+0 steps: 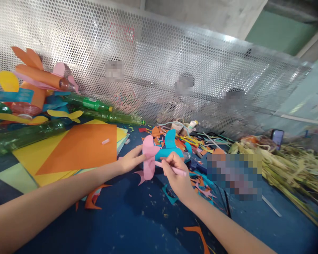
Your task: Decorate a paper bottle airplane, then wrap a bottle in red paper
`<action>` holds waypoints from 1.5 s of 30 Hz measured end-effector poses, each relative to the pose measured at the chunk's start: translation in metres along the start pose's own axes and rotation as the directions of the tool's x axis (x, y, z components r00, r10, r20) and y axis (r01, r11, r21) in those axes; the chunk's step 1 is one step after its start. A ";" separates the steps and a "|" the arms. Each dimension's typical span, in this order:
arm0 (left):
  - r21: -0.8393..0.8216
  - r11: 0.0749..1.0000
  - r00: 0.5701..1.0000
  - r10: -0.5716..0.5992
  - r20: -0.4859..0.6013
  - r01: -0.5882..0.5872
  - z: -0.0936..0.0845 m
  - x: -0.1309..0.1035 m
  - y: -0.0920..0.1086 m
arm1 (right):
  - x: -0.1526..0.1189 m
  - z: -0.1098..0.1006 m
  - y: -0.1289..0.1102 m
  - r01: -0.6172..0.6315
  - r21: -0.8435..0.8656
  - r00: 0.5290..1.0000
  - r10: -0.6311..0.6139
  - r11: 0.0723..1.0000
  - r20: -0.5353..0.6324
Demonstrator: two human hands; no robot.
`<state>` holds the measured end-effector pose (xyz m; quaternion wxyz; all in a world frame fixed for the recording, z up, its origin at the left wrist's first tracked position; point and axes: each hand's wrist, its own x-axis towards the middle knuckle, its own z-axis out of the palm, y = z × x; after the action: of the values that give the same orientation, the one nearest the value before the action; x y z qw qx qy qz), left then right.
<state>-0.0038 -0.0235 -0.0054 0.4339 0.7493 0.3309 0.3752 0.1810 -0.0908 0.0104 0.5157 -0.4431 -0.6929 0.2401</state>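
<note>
My left hand (130, 161) grips the left edge of a pink paper propeller (148, 170) with rounded blades; some of its fingers are hidden behind the paper. In my right hand (180, 178) is a slim pink pen (179, 171), its tip against or very close to the pink paper. Just behind the propeller lies a small plastic bottle wrapped in blue paper (163, 153), with a blue paper fin (171, 139) standing up from it. My right fingers partly cover the bottle. Whether the propeller is fixed to it, I cannot tell.
Orange paper sheets (82, 148) lie left, near green bottles (29, 135) and a finished-looking orange paper plane (39, 76). Paper scraps (201, 185) litter the blue table (116, 225). Dried husks (286, 169) and a phone (277, 138) are right. A perforated metal screen (153, 67) stands behind.
</note>
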 end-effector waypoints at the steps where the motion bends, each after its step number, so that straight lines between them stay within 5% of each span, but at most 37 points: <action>1: -0.003 1.000 1.000 -0.004 -0.002 0.004 0.000 0.000 0.000 | 0.000 -0.001 0.001 -0.001 0.005 1.000 0.001 1.000 -0.011; 10: 0.019 1.000 1.000 -0.016 0.007 0.016 0.000 0.000 0.003 | 0.001 -0.001 0.005 0.023 0.017 0.999 -0.022 1.000 -0.032; 19: 0.045 0.999 1.000 -0.001 -0.009 0.002 -0.001 0.000 -0.003 | -0.005 0.006 -0.006 0.045 -0.090 0.995 -0.037 0.995 0.089; 26: 0.034 0.999 1.000 -0.005 0.003 0.005 -0.001 -0.001 -0.005 | -0.004 0.002 -0.003 0.047 0.008 0.998 -0.047 0.999 0.044; 45: 0.003 1.000 1.000 0.007 0.001 -0.007 -0.001 0.000 -0.006 | -0.003 0.002 0.002 0.034 -0.054 0.999 -0.032 0.998 0.033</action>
<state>-0.0053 -0.0206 -0.0109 0.4315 0.7513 0.3285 0.3760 0.1802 -0.0919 0.0063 0.4961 -0.4414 -0.7147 0.2197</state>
